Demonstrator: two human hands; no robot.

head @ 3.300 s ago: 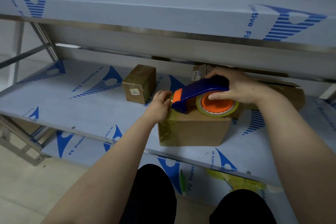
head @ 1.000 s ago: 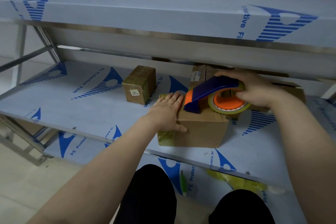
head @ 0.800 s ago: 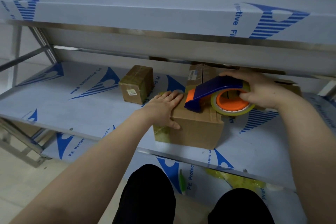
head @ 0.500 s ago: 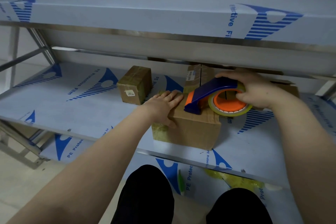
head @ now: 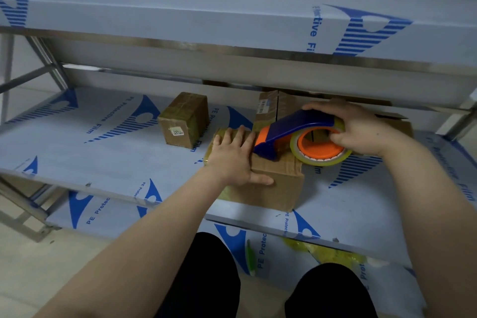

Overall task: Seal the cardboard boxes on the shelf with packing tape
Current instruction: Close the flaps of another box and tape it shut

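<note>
The cardboard box (head: 273, 188) being sealed is sitting close to the near edge of the shelf (head: 103, 157). It is being pinned there by the left hand (head: 233, 160), whose fingers are being laid flat and spread on the box top, apparently so that the box is not being dragged along while tape is being drawn. The tape dispenser (head: 296, 128) is being gripped by the right hand (head: 361, 129), with fingers curled round its blue handle and the tape roll (head: 321, 148). Its orange nose is being pressed on the box top just beside the left hand's fingertips (head: 242, 133), judged to be where the strip is being laid down. Room for moving is being limited: a far box (head: 271, 108) is standing just behind the dispenser, the upper shelf (head: 180, 15) is hanging low overhead, and little margin is being left at the near edge. To the left, beyond a small taped box (head: 184, 121), bare shelf is being left open.
</note>
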